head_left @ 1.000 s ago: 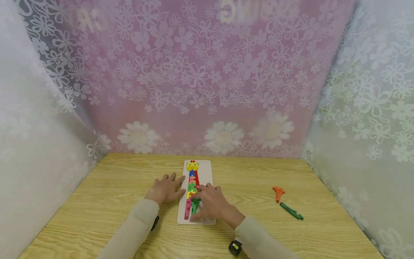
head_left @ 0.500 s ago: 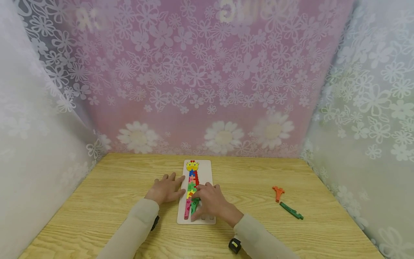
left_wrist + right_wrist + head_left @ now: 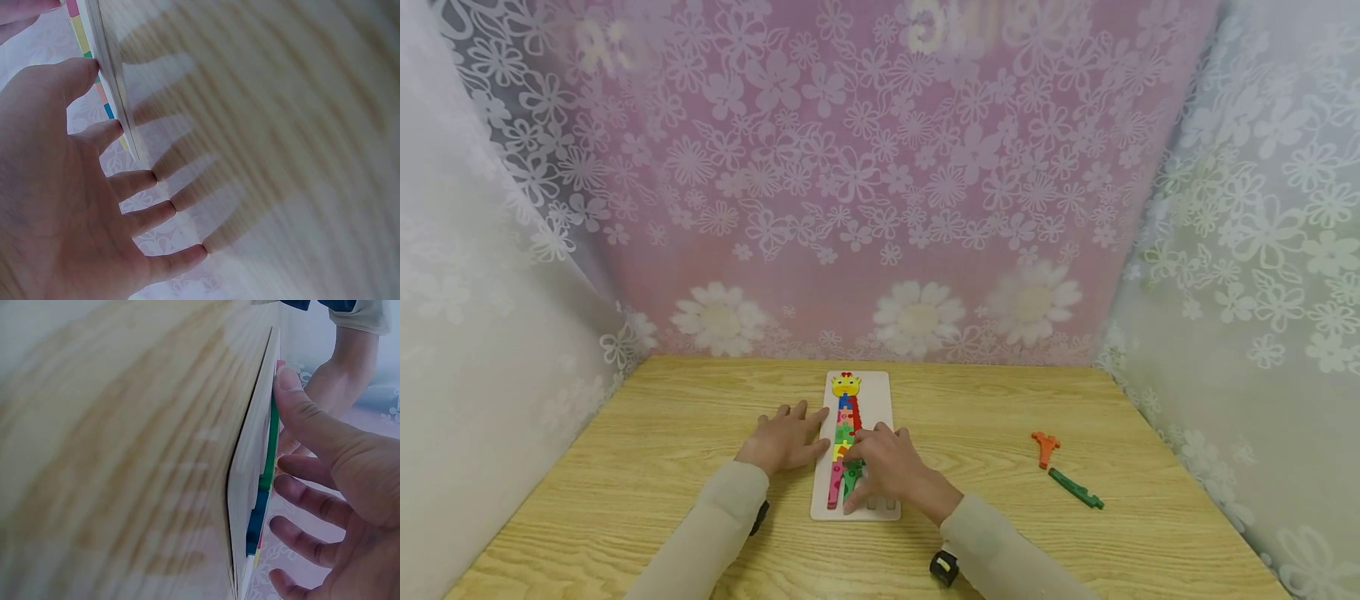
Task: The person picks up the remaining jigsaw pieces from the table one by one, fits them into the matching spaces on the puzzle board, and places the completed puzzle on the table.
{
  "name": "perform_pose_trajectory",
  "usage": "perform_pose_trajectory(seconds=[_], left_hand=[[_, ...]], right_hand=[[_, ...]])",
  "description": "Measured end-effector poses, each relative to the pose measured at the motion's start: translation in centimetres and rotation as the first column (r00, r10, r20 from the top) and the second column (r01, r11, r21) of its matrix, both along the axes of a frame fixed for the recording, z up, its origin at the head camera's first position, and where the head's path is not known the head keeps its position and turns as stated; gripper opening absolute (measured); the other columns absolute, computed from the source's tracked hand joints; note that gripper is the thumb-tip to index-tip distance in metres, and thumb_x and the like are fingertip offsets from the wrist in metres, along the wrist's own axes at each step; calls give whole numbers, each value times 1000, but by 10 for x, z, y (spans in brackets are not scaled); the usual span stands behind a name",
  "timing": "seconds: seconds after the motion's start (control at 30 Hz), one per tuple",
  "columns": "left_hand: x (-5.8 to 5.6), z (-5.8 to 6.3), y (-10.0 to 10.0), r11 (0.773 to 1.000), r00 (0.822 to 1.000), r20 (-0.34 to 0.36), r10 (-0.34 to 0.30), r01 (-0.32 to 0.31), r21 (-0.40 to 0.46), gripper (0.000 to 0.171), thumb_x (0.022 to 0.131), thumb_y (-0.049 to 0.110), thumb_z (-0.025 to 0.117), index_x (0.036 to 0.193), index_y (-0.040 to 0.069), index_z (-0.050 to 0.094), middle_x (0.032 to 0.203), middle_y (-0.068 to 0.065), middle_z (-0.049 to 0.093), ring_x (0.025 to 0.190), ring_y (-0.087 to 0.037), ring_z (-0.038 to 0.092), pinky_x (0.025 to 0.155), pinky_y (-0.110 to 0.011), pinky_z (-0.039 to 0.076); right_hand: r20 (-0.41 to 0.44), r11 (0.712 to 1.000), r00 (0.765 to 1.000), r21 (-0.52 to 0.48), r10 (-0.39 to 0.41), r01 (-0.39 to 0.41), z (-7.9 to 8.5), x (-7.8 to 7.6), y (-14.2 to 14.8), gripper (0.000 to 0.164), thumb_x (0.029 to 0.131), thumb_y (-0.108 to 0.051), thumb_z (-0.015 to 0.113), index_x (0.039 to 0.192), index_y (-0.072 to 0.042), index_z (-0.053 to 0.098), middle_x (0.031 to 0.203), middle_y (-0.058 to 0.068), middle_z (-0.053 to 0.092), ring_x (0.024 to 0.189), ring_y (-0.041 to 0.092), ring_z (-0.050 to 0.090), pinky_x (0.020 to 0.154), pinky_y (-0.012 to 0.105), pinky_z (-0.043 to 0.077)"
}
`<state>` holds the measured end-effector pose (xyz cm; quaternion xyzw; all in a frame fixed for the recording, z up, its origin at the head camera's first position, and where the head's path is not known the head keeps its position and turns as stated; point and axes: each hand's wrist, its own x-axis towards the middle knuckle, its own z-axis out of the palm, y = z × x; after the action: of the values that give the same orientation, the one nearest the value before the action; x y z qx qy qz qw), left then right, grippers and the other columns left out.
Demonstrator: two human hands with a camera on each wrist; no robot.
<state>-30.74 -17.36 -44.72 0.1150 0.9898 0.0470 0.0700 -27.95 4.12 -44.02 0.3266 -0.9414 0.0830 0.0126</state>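
A pale giraffe puzzle board (image 3: 877, 396) lies lengthwise on the table, with a yellow head piece (image 3: 846, 385) at the far end and coloured body pieces below. My left hand (image 3: 784, 439) lies spread at the board's left side; in the left wrist view its thumb and index fingertip touch the board's edge (image 3: 114, 81). My right hand (image 3: 891, 468) arches over the board's near half. Its thumb and index finger pinch a green leg piece (image 3: 852, 482) lengthwise, beside a pink leg piece (image 3: 835, 485). The right hand partly hides the green piece and the slots beside it.
On the table's right lie a loose orange puzzle piece (image 3: 1045, 448) and a dark green one (image 3: 1075, 489). Two bare leg slots show at the board's near right. A flowered pink curtain (image 3: 880, 208) hangs behind the wooden table (image 3: 970, 417), with pale curtains at both sides.
My right hand has shifted very slightly left and back over the green leg piece, and its thumb has moved a little. The left hand and the loose pieces stay put.
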Motion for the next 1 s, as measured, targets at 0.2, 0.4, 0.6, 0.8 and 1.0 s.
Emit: perform_pose_trajectory(seconds=[0.2, 0.4, 0.6, 0.8, 1.0], left_hand=[[-1, 1, 0, 1000, 1000, 1, -4, 4, 5, 68, 103, 58, 48, 161, 25, 38, 165, -18, 38, 148, -50, 38, 113, -78, 31], [-1, -1, 0, 1000, 1000, 8, 2, -2, 2, 68, 103, 60, 46, 162, 27, 35, 167, -17, 36, 150, -50, 36, 114, -78, 30], [-1, 1, 0, 1000, 1000, 12, 13, -13, 1, 68, 103, 59, 46, 162, 27, 35, 167, -17, 35, 151, -49, 35, 115, -77, 30], [0, 1, 1, 1000, 1000, 14, 11, -12, 12, 68, 103, 59, 47, 162, 27, 35, 167, -17, 35, 151, -50, 35, 115, -77, 29], [0, 0, 1, 1000, 1000, 22, 14, -15, 13, 69, 103, 60, 46, 163, 29, 33, 168, -17, 32, 152, -50, 33, 116, -77, 28]], right_hand=[[13, 1000, 1000, -8, 22, -22, 1, -1, 2, 66, 64, -67, 87, 116, -26, 81, 128, -2, 73, 94, 15, 53, 74, 32, 36], [-7, 998, 998, -18, 61, -61, 6, -3, 13, 67, 67, -66, 86, 119, -25, 79, 126, -3, 74, 98, 17, 58, 79, 40, 47], [-28, 997, 997, -46, 68, -69, 14, -5, 32, 62, 71, -60, 88, 119, -23, 78, 117, -3, 73, 97, 20, 59, 82, 51, 51], [-49, 992, 997, -112, 59, -64, 21, -4, 57, 58, 71, -53, 91, 117, -19, 79, 115, 1, 74, 99, 24, 58, 77, 48, 48], [-105, 991, 993, -122, 48, -61, 26, -3, 84, 59, 70, -51, 92, 117, -18, 79, 113, 2, 74, 95, 23, 58, 72, 44, 45]])
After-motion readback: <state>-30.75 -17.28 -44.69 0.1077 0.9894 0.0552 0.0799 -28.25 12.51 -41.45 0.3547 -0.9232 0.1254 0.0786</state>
